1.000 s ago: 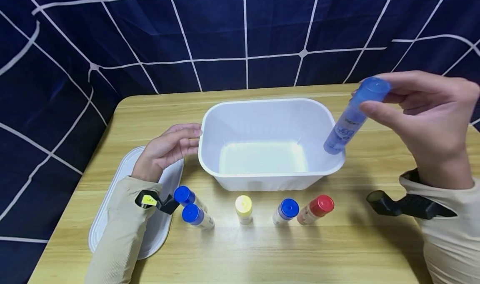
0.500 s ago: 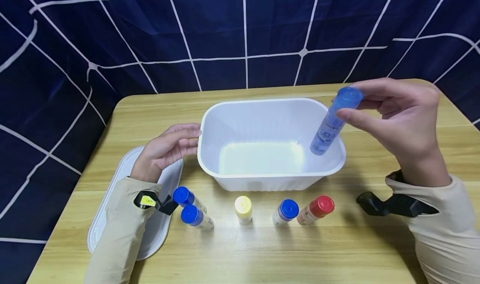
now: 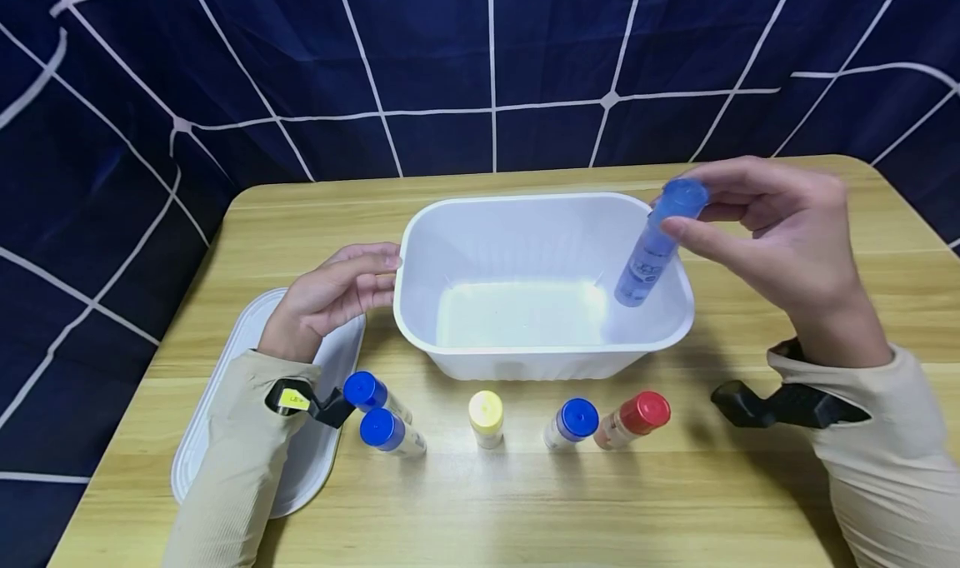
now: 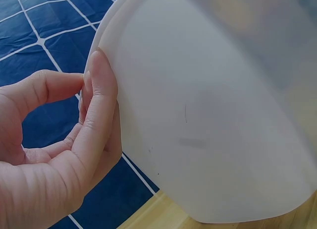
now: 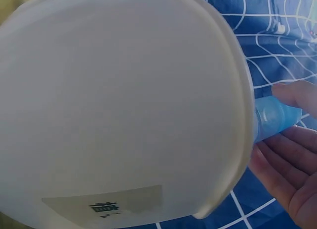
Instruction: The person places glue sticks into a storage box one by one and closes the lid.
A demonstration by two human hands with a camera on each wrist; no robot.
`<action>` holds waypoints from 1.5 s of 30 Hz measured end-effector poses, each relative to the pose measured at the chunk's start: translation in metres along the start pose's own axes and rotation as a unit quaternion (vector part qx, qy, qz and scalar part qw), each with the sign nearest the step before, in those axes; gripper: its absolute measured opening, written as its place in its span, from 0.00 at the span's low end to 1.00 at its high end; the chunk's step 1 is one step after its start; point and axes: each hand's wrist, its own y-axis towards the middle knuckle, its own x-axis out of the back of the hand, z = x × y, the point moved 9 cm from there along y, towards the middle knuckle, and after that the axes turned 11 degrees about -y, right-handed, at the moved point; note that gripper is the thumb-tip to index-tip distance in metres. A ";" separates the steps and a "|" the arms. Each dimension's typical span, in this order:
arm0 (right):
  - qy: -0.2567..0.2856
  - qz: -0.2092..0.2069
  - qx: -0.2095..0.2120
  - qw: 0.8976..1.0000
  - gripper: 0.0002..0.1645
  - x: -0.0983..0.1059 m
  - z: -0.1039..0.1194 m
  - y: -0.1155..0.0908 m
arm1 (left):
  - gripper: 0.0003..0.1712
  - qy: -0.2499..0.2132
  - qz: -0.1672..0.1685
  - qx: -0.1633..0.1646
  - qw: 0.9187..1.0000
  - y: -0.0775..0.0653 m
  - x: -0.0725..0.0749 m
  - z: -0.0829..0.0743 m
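A white plastic bin (image 3: 525, 366) stands in the middle of the table. My left hand (image 3: 341, 295) touches the outside of its left end, thumb and fingertips right at the rim. In the left wrist view that hand (image 4: 74, 135) rests against the bin wall (image 4: 198, 100). My right hand (image 3: 787, 235) pinches a translucent blue glue stick (image 3: 647, 260) by its cap, between thumb and fingers. The stick tilts, its lower end down inside the bin's right end. The right wrist view shows only its cap end (image 5: 272, 117); the bin wall (image 5: 124, 100) hides the rest.
Several glue sticks stand in front of the bin: two blue-capped ones (image 3: 384, 428) at left, a yellow-capped one (image 3: 486, 418), another blue-capped one (image 3: 576, 422) and a red-capped one (image 3: 637, 418). A white lid (image 3: 307, 468) lies beneath the left forearm. A dark blue cloth (image 3: 435, 60) hangs behind.
My right hand has moved left with the blue glue stick, from over the bin's right rim to inside its right end. The left hand has stayed at the bin's left end.
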 end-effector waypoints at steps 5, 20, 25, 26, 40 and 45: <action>-0.024 0.016 -0.020 0.999 0.17 -0.006 -0.007 0.000 | 0.10 -0.003 0.015 0.001 1.000 0.001 -0.002 0.000; -0.144 0.091 -0.047 0.984 0.17 -0.018 -0.022 -0.003 | 0.10 -0.001 0.006 0.001 1.000 0.002 -0.001 0.001; -0.192 0.099 -0.071 0.974 0.18 -0.019 -0.025 -0.003 | 0.10 -0.008 0.025 -0.002 1.000 0.002 -0.002 0.000; -0.197 0.104 -0.073 0.972 0.18 -0.019 -0.025 -0.003 | 0.10 -0.008 0.025 -0.002 1.000 0.002 -0.002 0.000; -0.233 0.112 -0.111 0.960 0.18 -0.022 -0.032 -0.005 | 0.09 -0.015 0.023 -0.001 1.000 0.001 -0.001 0.001; -0.228 0.120 -0.106 0.960 0.18 -0.024 -0.032 -0.005 | 0.09 -0.014 0.026 -0.002 1.000 0.001 -0.001 0.000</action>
